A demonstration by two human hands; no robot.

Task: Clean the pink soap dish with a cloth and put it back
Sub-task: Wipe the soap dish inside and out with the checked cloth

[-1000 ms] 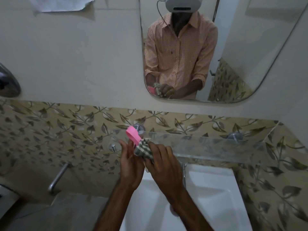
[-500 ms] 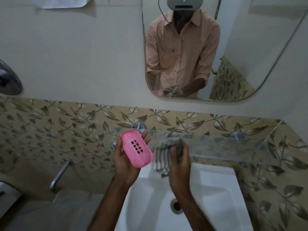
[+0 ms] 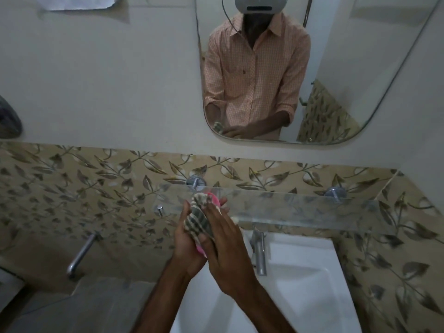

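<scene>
a dim bathroom, cream wall above a band of leaf-patterned tiles (image 3: 72, 188). beyond the hands a glass shelf (image 3: 300, 207) runs along the tiles on metal pegs. a mirror (image 3: 360, 68) hangs higher up and reflects the person in a checked shirt. below and to the right of the hands sit a white basin (image 3: 300, 272) and its metal tap (image 3: 260, 253). a second metal spout (image 3: 80, 255) sticks out of the tiles well to the left of them.

the left hand (image 3: 186, 239) cups the pink soap dish (image 3: 214, 197) from beneath, fingers curled around its edge, holding it in front of the shelf and above the basin. a striped cloth (image 3: 200, 217) covers most of the dish, so only its pink ends show. the right hand (image 3: 228, 251) lies over the cloth, fingers fairly straight and close together, pressing it onto the dish.
</scene>
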